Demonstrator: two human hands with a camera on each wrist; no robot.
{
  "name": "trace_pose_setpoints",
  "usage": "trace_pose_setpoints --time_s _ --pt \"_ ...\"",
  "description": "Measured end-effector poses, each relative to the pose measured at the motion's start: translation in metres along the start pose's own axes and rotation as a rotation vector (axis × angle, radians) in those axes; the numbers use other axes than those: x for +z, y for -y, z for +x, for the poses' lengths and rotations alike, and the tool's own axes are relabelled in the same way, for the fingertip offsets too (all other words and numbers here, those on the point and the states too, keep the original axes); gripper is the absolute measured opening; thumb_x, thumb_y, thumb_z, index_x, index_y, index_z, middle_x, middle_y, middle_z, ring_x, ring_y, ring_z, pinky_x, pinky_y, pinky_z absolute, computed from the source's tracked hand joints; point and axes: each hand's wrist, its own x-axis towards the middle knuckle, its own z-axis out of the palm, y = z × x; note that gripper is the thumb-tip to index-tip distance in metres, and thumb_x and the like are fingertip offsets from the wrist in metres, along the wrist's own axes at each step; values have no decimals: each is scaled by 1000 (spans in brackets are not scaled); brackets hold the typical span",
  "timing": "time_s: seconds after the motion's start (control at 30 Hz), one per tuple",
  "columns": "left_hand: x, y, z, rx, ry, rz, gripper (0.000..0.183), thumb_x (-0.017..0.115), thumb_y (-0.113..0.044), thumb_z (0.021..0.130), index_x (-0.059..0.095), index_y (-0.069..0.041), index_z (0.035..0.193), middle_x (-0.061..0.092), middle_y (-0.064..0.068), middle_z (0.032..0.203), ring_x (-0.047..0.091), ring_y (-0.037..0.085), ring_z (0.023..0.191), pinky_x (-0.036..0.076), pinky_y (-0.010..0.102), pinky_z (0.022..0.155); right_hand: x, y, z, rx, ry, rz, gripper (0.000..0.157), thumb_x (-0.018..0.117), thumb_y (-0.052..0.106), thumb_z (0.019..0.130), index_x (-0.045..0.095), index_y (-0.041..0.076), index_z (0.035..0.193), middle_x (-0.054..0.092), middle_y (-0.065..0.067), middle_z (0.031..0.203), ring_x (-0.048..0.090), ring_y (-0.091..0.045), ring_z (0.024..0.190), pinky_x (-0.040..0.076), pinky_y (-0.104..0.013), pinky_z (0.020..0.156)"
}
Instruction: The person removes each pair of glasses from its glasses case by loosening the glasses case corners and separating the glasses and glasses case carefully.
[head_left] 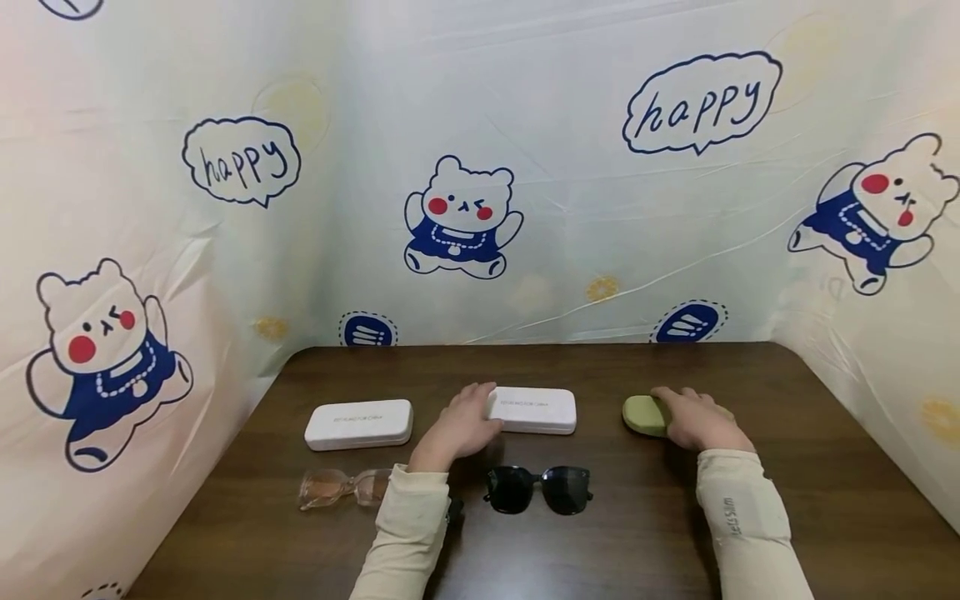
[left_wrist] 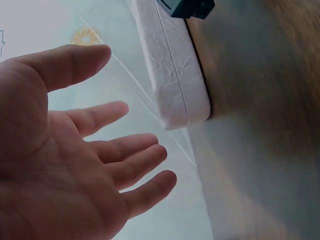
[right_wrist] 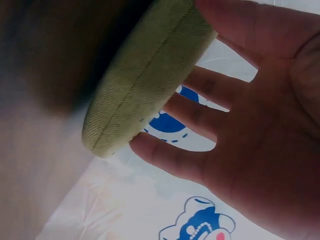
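Observation:
My left hand (head_left: 461,423) is at the left end of the middle white glasses case (head_left: 534,411). In the left wrist view its fingers are spread and relaxed, beside the end of that case (left_wrist: 175,75), with nothing between them. On the right, my right hand (head_left: 697,421) grips a green fabric glasses case (head_left: 643,415) from above. The right wrist view shows the thumb at one edge of the green case (right_wrist: 145,80) and the fingertips along it. Black sunglasses (head_left: 538,489) lie in front of the middle white case.
A second white glasses case (head_left: 358,424) lies to the left on the brown table (head_left: 600,550). In front of it are clear-framed glasses with pinkish lenses (head_left: 330,487), partly hidden by my left sleeve (head_left: 408,533). A printed cloth (head_left: 562,200) hangs behind the table.

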Motion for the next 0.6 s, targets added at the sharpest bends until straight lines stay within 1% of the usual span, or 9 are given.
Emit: trace_pose_setpoints --time_s 0.07,0.17,0.33,0.47,0.6 --pt "0 2 -1 4 7 3 61 65 -22 97 42 -6 151 35 25 155 33 42 142 27 61 111 0 -1 0 -1 -10 3 60 63 0 86 48 2 144 48 -36 132 43 -60 117 39 -73 81" --pt "0 3 -3 17 17 6 58 65 -23 98 45 -6 150 38 23 154 35 41 141 28 61 110 -1 -5 -3 14 -9 27 63 67 1 82 49 3 142 48 -36 129 43 -59 113 37 -72 80" --pt "-4 5 -8 54 26 22 56 64 -25 98 47 -6 148 43 20 151 37 40 140 29 62 109 -4 -18 -12 58 36 68 66 72 4 79 50 4 140 48 -35 125 43 -56 107 36 -72 79" --pt "-8 3 -12 80 36 29 55 64 -24 98 49 -6 147 46 19 149 39 39 138 31 61 108 -3 -26 -21 50 64 40 65 76 6 78 51 7 138 50 -34 123 45 -54 103 39 -71 76" --pt "-12 -4 -15 100 43 38 54 64 -24 98 50 -7 147 47 17 149 41 37 138 33 59 108 2 -27 -32 21 61 -2 65 79 7 76 52 9 136 51 -33 120 46 -56 102 41 -70 71"
